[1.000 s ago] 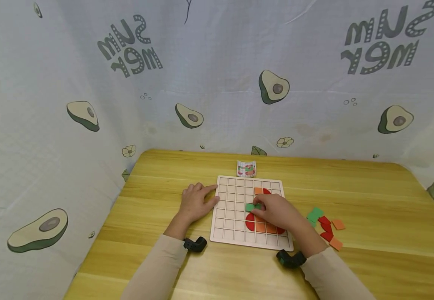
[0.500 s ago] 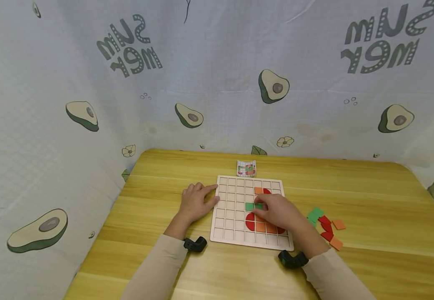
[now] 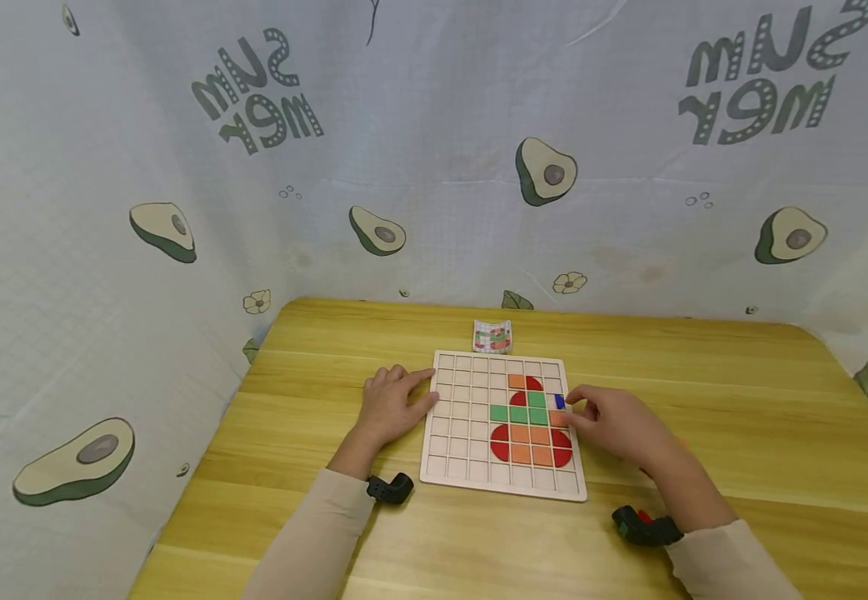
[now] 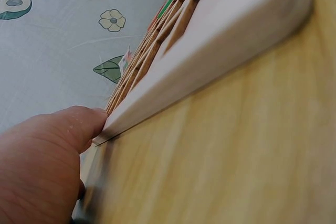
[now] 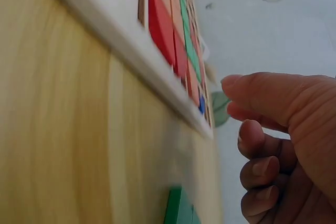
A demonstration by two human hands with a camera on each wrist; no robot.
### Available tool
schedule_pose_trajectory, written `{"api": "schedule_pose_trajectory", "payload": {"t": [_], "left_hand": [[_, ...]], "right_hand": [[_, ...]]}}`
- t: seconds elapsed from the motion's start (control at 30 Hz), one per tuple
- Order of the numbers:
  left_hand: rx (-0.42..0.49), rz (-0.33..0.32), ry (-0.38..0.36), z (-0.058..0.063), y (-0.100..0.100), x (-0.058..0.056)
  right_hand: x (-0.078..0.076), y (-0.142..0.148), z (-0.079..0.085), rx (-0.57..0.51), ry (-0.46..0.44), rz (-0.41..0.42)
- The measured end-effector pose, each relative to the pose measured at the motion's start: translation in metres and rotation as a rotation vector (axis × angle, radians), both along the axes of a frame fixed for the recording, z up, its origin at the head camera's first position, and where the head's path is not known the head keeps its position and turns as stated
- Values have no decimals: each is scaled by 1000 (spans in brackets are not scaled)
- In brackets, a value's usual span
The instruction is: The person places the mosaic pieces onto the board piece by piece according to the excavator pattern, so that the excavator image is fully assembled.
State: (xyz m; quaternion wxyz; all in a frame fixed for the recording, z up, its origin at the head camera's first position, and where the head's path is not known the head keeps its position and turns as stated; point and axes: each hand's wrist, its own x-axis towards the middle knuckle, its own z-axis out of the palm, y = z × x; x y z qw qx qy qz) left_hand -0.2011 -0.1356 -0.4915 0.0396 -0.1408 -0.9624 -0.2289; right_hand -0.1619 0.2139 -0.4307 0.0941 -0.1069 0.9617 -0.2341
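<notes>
1. Your grid board lies flat mid-table between your hands; it looks wooden, stiff and fairly light, so steady it by its rim.
2. Its cells carry green tiles, orange tiles, red curved pieces and, near the right edge, a blue piece. They look thin, stiff and light; pinch them by their edges.
3. Your left hand touches the board's left edge, thumb and index finger spread apart.
4. Your right hand is at the right edge beside the blue piece, thumb and index finger extended, the others curled, no piece visible between them.
5. Spare green pieces lie off the board.
6. The table looks smooth, with a curled card just beyond the board.
7. Avocado-print cloth hangs behind.
</notes>
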Motion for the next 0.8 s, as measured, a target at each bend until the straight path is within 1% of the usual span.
{"api": "schedule_pose_trajectory", "payload": {"t": [0.2, 0.3, 0.57, 0.67, 0.8], "left_hand": [[0, -2, 5, 0, 0, 0], [3, -3, 2, 0, 0, 0], [3, -2, -1, -1, 0, 0], [0, -2, -2, -1, 0, -1], [-11, 1, -3, -1, 0, -1]], "right_hand": [[10, 30, -6, 23, 18, -5], [15, 44, -9, 27, 12, -10], [22, 73, -12, 25, -64, -31], [24, 80, -10, 31, -86, -46], [26, 85, -7, 32, -91, -50]]}}
